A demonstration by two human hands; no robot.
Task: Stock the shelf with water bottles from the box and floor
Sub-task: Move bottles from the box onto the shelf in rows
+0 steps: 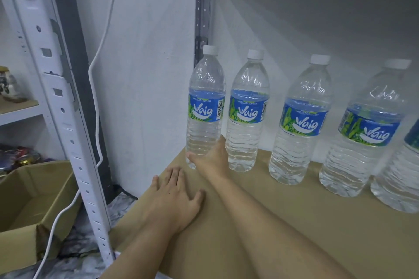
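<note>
Water bottles (301, 120) stand in a row along the back of the shelf (283, 229), and I am seeing to the one at the left end. Nearest me, my left hand (174, 195) lies flat on the brown shelf board, fingers straight, holding nothing. Just past it my right hand (212, 156) is wrapped round the bottom of the end bottle (205, 106), thumb across the front, fingers hidden in the gap beside its neighbour (248, 111). The end bottle stands close to the shelf's left edge, with the floor and an open cardboard box (34, 199) lower down on that side. I judge that to be the risk: a push too far left and the bottle goes off the board. Gripping so low on a tall, full bottle, I could also tip it. My knuckles sit so close to the neighbour that pulling out carelessly might knock it into the others further along the row.
</note>
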